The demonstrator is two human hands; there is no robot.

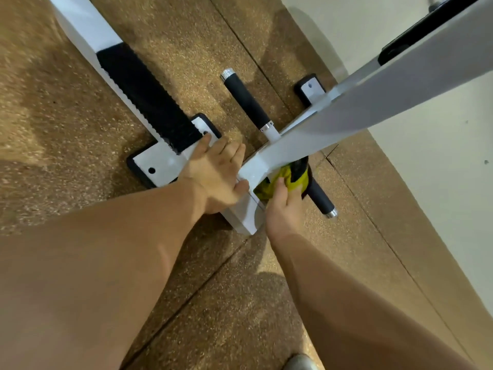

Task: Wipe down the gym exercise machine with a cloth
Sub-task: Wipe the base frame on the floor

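Near the picture's centre, the left hand [216, 172] lies flat, fingers straight, on the white machine frame [160, 162]; the right hand [284, 204] grips the yellow-green cloth [268, 182] wedged under the slanted beam [400, 89]; the cloth could snag on the black handle [320, 197], or knuckles scrape the beam's edge.

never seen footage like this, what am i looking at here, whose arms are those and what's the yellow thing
This is one picture from a camera worn on a person's head, looking down, so both bare arms are the wearer's own. The white metal bars are the frame of a gym machine standing on a speckled brown floor, with black handles sticking out. The left hand rests flat on the frame. The right hand grips a yellow-green cloth against the frame near one handle.
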